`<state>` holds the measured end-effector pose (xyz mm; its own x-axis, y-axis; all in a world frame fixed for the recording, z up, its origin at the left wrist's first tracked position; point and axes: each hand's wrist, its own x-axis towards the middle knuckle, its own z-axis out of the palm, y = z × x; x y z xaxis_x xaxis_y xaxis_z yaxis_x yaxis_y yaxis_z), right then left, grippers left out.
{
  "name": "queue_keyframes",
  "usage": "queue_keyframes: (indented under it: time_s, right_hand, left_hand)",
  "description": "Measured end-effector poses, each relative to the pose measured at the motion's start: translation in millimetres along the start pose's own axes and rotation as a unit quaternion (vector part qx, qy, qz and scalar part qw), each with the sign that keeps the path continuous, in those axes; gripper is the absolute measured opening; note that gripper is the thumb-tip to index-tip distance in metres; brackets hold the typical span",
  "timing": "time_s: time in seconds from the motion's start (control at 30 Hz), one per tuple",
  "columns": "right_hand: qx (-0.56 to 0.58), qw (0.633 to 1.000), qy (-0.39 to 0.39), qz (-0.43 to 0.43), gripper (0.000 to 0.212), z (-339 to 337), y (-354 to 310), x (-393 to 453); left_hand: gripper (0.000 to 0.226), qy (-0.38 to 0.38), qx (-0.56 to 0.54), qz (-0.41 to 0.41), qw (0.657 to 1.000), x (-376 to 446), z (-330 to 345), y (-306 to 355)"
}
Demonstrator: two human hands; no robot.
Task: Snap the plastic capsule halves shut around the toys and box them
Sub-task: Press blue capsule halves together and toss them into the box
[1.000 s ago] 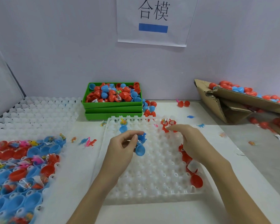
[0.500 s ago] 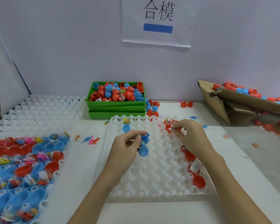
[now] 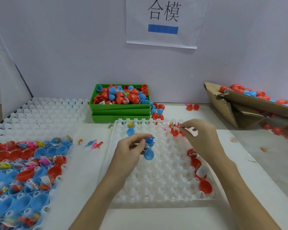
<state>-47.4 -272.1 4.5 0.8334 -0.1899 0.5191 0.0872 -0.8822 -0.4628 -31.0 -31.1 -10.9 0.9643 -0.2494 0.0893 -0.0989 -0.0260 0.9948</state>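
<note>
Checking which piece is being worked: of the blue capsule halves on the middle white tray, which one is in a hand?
The blue half pinched by the left hand mid-tray; the other blue half sits untouched in the far row.

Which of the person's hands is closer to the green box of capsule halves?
Left. The left hand is just in front of the green box; the right hand is in front too, but farther to the right.

stacked bins (image 3: 120, 112) behind grid tray (image 3: 156, 180), cardboard box (image 3: 249, 105) right

Left hand (image 3: 131, 149) curled in a pinch, right hand (image 3: 200, 136) likewise (fingertips together), forearms outstretched.
</note>
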Motion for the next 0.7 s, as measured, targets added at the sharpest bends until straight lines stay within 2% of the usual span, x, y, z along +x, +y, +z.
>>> queue_keyframes:
  time_s: [0.1,0.17,0.23,0.3,0.43,0.7]
  right_hand:
    - [0.117,0.992,0.040,0.012,0.009,-10.1,-15.6,-6.8]
    - [0.204,0.979,0.011,0.008,0.009,-12.7,-30.4,-11.9]
    - [0.240,0.970,-0.029,-0.003,0.009,-9.5,-42.9,-15.7]
    - [0.222,0.974,-0.044,-0.022,0.008,-3.4,-51.1,-19.1]
    - [0.134,0.987,-0.026,-0.081,0.007,6.4,-57.5,-25.5]
    - [0.051,0.990,-0.043,-0.125,0.010,11.9,-61.3,-29.0]
  left_hand:
    - [0.032,-0.013,-0.006,0.000,1.000,-0.7,-0.2,0.8]
    - [0.033,-0.020,-0.004,0.005,1.000,-1.2,0.6,1.9]
    - [0.033,-0.021,0.000,0.011,1.000,-1.8,1.9,2.3]
    - [0.033,-0.018,0.005,0.019,1.000,-2.1,2.9,2.1]
    - [0.030,-0.021,0.015,0.031,0.999,-1.5,2.8,1.2]
    - [0.030,-0.037,0.028,0.038,0.998,-3.1,3.6,2.0]
